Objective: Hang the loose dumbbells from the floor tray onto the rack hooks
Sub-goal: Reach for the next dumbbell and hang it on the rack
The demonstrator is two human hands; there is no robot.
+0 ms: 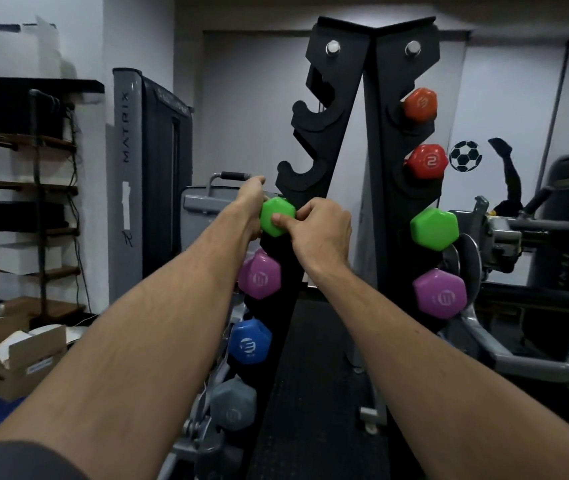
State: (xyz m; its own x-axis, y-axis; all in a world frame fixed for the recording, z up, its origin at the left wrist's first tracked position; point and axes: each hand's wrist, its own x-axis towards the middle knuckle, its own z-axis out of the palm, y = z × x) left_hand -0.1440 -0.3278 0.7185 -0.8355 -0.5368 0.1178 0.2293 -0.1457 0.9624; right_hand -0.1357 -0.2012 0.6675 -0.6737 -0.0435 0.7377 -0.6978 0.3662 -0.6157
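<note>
A black A-frame dumbbell rack stands straight ahead. A green dumbbell sits at the left column's third hook level, held between both hands. My left hand wraps its far side; my right hand grips its near end, thumb pressed on the hexagonal face. Above it, two left-column hooks are bare. Below hang a purple, a blue and a grey dumbbell. The right column carries orange, red, green and purple dumbbells. The floor tray is out of sight.
A grey Matrix machine stands left of the rack, with dark shelving and open cardboard boxes further left. Another exercise machine fills the right side. Dark rubber flooring runs between the rack's legs.
</note>
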